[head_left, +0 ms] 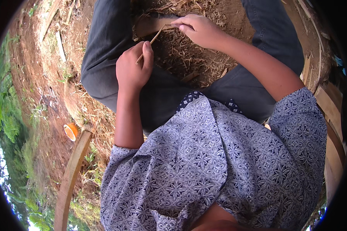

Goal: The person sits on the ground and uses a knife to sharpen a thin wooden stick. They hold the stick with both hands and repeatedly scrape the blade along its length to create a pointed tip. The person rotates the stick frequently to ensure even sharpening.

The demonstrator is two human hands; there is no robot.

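My left hand (135, 65) is closed around a thin wooden stick (155, 37), which slants up and to the right from the fist. Further ahead and to the right, my right hand (200, 30) is closed, with its fingertips close to the stick's far end. A short dark blade, seemingly a knife (175, 25), shows at those fingertips; its handle is hidden inside the hand. Behind the stick's tip lies a pale piece of wood (150, 26), beside my left leg. Whether the blade touches the stick is too small to tell.
My bent legs in dark trousers (108, 50) frame ground strewn with wood shavings (192, 56). To the left are a long plank (71, 181), a round orange object (71, 131) and a wood strip (60, 46). More boards (329, 104) lie at the right, and greenery (5, 111) borders the far left.
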